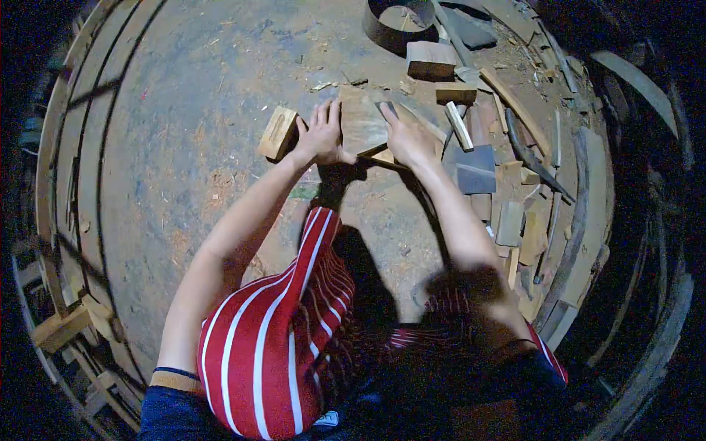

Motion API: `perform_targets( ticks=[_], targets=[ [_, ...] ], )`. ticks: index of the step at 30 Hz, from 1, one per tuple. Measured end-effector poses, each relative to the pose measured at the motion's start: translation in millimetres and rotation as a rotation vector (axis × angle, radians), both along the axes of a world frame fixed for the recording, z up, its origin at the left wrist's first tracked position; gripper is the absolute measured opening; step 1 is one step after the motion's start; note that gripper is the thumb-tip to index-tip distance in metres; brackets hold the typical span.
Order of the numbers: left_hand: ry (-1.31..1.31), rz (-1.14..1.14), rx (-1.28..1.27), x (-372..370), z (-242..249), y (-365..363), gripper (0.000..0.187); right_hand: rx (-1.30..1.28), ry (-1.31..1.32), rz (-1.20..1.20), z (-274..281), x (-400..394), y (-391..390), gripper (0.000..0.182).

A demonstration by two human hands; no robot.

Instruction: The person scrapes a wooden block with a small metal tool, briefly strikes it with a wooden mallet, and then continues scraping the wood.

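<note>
A flat, pale wooden board lies on the ground in front of me. My left hand rests at its left edge, fingers spread and thumb pointing toward the near edge. Over the board's right part, my right hand is closed around a small dark flat piece, whose kind I cannot make out. The palm hides most of that piece. Just left of my left hand stands a wooden block.
Right of my hands lie a thin wood strip, a dark grey sheet and several offcuts. Farther back are a round metal ring and a thick wooden block. Red striped cloth covers my legs. Wooden slats line the left side.
</note>
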State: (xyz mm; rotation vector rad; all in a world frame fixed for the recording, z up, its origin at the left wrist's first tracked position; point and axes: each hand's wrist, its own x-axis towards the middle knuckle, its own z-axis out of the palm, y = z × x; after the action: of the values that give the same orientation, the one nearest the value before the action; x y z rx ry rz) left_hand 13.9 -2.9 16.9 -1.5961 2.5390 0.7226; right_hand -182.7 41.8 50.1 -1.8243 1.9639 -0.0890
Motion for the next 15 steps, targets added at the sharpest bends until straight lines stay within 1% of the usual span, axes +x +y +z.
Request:
perform_targets(
  ticks=[2, 3, 5, 6, 9, 10, 11, 12, 13, 14, 15],
  targets=[
    [-0.008, 0.01, -0.006, 3, 2, 3, 0.137, -0.07, 0.018, 0.015, -4, 4, -10, 0.045],
    [-0.004, 0.007, -0.011, 2, 0, 3, 0.137, -0.075, 0.021, 0.012, -5, 2, -7, 0.045],
    [0.001, 0.036, -0.021, 3, -5, 2, 0.143, -0.067, 0.006, 0.026, 1, 4, 10, 0.045],
    [0.001, 0.043, -0.015, 3, -8, 2, 0.143, 0.043, -0.016, 0.003, 8, 3, 20, 0.046],
    [0.012, 0.038, -0.02, 5, -8, 2, 0.144, 0.099, -0.002, 0.002, 10, 4, 43, 0.047],
    [0.01, 0.036, -0.024, 5, -9, 1, 0.144, 0.033, 0.006, 0.006, 2, 4, 42, 0.048],
    [0.011, 0.03, -0.028, 3, -5, 3, 0.144, 0.04, 0.003, -0.004, 3, 7, 35, 0.048],
    [0.001, 0.017, 0.003, 2, 2, 3, 0.135, 0.06, 0.014, -0.018, 6, 10, 23, 0.048],
    [0.002, 0.013, -0.006, 0, 1, 1, 0.135, 0.072, 0.025, -0.027, 9, 13, 8, 0.048],
    [0.0, 0.027, 0.0, 1, -3, 2, 0.134, 0.01, 0.015, -0.043, 5, 16, -3, 0.047],
    [-0.002, 0.041, 0.006, 2, -7, 1, 0.134, 0.004, 0.014, -0.043, 1, 17, -8, 0.047]
  ],
)
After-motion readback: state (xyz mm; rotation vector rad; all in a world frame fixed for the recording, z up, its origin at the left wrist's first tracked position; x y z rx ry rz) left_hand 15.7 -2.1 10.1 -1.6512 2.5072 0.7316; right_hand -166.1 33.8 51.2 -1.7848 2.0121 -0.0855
